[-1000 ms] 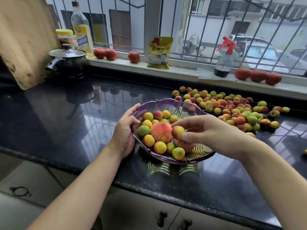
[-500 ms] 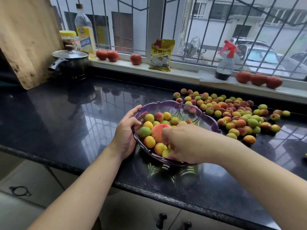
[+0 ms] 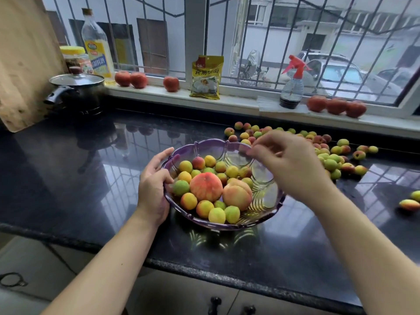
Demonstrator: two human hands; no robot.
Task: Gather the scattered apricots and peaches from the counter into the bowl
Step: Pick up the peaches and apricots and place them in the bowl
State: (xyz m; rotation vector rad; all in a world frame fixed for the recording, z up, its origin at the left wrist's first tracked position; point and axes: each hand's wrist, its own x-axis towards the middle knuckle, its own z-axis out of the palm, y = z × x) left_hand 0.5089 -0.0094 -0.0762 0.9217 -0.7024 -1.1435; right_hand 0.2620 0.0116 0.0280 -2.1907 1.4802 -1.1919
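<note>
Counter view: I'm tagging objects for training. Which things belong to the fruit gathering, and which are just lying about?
Job: purple bowl, apricot pile, left hand, right hand.
Lying about: pot, oil bottle, spray bottle, yellow packet.

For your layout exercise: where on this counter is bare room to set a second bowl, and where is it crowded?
Bare: the black counter between the steel pot and the purple glass bowl, and the strip in front of the bowl. Crowded: the scattered small fruit right of the bowl.

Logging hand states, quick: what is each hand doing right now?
Left hand: grips the rim of the purple glass bowl.
Right hand: empty, fingers loosely curled above the bowl.
</note>
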